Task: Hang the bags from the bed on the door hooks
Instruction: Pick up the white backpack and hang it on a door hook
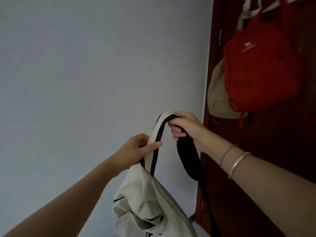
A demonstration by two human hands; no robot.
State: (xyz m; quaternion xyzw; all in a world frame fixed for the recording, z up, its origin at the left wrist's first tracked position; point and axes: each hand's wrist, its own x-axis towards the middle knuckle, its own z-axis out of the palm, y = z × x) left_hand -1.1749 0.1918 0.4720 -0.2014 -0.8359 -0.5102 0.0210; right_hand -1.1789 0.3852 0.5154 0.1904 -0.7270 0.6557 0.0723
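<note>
Cream bag (150, 206) held up by its strap (158, 134)
I see left hand (136, 147) pinching, right hand (185, 126) clenched around soft black-edged webbing

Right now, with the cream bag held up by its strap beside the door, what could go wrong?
The red bag and a beige bag already crowd the door; the hooks are hidden, so a free one may be hard to find. The right hand and left hand hold only the strap; the cream bag could swing.
</note>
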